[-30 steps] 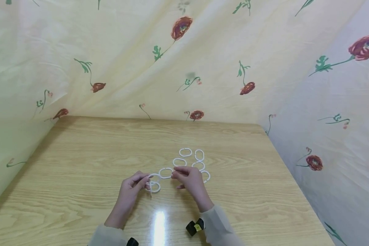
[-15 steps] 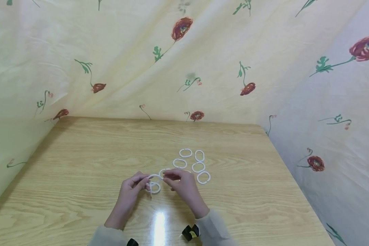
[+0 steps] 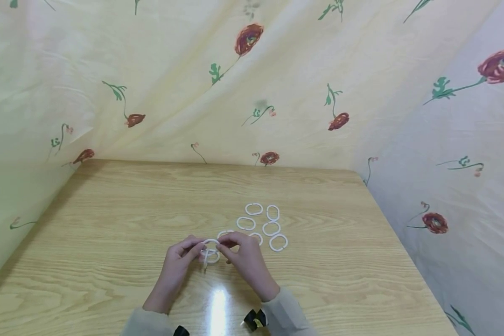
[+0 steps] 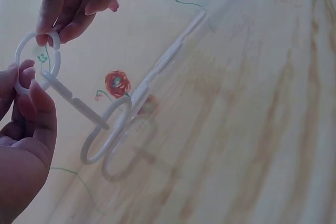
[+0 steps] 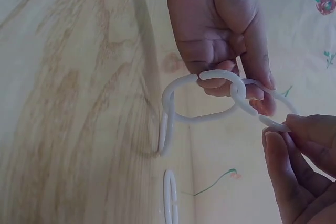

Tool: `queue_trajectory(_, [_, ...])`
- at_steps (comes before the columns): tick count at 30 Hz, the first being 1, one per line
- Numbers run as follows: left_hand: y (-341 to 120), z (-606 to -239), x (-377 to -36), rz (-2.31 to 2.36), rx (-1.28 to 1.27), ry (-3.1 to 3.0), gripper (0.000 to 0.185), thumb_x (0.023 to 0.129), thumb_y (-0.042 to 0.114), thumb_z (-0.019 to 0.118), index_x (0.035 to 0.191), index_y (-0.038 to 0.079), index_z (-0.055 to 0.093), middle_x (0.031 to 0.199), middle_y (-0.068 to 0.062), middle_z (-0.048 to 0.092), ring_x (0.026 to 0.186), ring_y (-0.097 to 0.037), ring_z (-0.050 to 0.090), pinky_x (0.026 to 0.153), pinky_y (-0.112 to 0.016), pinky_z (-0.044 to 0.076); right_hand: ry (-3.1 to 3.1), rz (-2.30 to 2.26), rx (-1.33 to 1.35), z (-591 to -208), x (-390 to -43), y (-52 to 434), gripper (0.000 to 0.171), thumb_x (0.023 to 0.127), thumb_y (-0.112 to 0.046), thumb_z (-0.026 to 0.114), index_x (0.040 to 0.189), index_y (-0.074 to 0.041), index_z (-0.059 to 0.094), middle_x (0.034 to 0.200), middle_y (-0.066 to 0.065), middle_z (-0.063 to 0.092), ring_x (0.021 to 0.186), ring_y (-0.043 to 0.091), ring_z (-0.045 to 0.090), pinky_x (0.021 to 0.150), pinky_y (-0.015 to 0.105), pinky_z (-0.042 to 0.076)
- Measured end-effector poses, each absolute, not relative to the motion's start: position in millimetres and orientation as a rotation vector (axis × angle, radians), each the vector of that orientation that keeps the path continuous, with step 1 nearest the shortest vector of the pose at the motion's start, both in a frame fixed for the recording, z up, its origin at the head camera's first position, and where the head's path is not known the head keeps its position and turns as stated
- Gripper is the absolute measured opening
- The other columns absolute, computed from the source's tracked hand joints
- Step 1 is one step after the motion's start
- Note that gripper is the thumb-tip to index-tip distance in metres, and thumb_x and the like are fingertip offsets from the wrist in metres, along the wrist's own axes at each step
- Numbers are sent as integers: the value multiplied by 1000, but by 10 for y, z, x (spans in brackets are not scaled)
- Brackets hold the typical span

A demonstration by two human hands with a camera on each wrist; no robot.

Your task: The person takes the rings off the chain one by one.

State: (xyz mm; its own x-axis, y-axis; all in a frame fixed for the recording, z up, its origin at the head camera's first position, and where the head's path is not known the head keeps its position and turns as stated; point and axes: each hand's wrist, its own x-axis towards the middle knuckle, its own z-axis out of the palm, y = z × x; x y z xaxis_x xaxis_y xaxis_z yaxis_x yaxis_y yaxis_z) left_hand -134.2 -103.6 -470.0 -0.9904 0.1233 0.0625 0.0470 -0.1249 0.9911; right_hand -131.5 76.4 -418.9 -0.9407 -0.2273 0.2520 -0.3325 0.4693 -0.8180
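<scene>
My left hand (image 3: 182, 249) pinches a white oval plastic chain link (image 4: 18, 59) by one side. My right hand (image 3: 242, 250) pinches the same link at its other side, close to the gap in its rim. Through this link hangs a second split link (image 4: 87, 110), its own gap showing. A third link (image 4: 94, 159) is hooked on the second and hangs at or just above the tabletop; whether it touches cannot be told. Fingertips hide parts of the held link in both wrist views.
Several loose white links lie behind and to the right of my hands, among them one upper link (image 3: 254, 208) and one right-hand link (image 3: 278, 242). They rest on a wooden table (image 3: 130, 210). Flowered cloth (image 3: 172, 93) hangs beyond the table's back and sides.
My right hand has moved left from beside the loose links to the held link and now pinches it. The left hand stays in place. More loose links have come into sight.
</scene>
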Motion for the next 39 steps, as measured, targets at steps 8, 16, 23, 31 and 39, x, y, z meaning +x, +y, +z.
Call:
queue_trajectory(8, [-1030,-4670,-1331,2230,76,2084,32,95,21,62,118,-2,64,100,7,67,127,-30,44,106,-39,44,-2584,1518,468,-4130,-1309,780,9,86,-5,72,94,-1,72,87,13,74,77,22,69,52,24,59])
queue_trajectory(16, [-1037,-4698,-1335,2258,130,1944,42,92,15,65,130,-1,56,124,5,62,117,-22,60,97,-22,51,-2569,1560,426,-4086,-1311,802,11,87,-8,71,95,-2,73,88,13,73,78,21,68,53,24,59])
queue_trajectory(23, [-1034,-4717,-1329,2235,209,1892,49,89,7,66,135,-2,50,142,-14,52,135,-32,46,102,-19,47,-2527,1665,369,-4075,-1324,808,11,87,-10,72,93,-1,73,86,14,73,76,18,68,52,20,58])
queue_trajectory(31, [-1019,-4730,-1342,2223,351,1883,55,85,1,69,134,-9,47,140,-27,49,116,0,58,101,-16,47,-2476,1891,214,-4042,-1341,812,16,86,-9,72,97,3,71,90,21,72,80,28,69,54,25,59])
queue_trajectory(39, [-1012,-4714,-1345,2206,396,1873,60,83,0,70,136,-13,43,135,-35,49,109,1,61,98,-16,49,-2418,2057,55,-4049,-1372,829,19,87,-9,72,99,4,70,93,20,71,80,20,70,57,27,61])
